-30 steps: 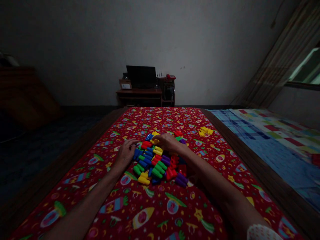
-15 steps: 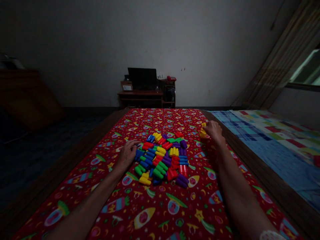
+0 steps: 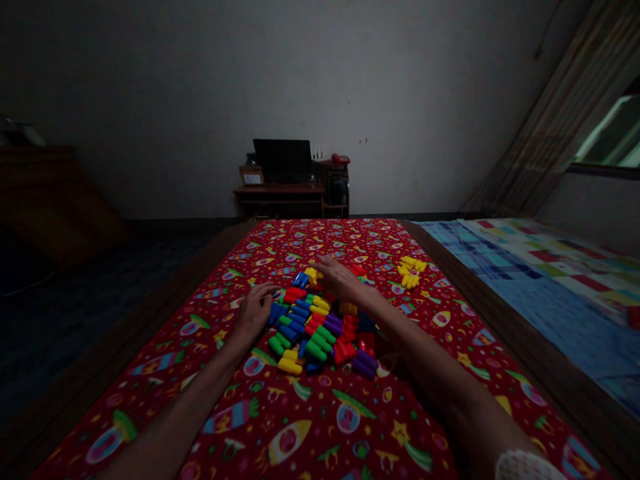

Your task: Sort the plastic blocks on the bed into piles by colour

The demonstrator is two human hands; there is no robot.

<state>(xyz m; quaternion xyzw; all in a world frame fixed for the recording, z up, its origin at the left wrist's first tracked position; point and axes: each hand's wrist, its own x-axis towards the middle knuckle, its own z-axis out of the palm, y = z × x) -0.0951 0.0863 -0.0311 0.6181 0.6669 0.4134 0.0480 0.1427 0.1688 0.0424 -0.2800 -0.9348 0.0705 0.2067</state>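
Observation:
A pile of plastic building blocks in red, blue, green, yellow and purple lies in the middle of the red cloth. My left hand rests on the cloth at the pile's left edge, its fingers loosely stretched and holding nothing. Over the far side of the pile reaches my right hand, fingers extended towards a yellow block. Whether the fingertips touch that block I cannot tell. The right hand and forearm hide some blocks beneath. Apart from the pile, to the right, sits a small group of yellow blocks.
The patterned cloth covers a long surface with dark brown edges. Blue and checked bedding lies to the right. Against the far wall stands a desk with a monitor. A brown cabinet is at the left.
My right hand has let go of a yellow block at the right-hand group and moved left over the pile's far side. My left hand has stayed in place.

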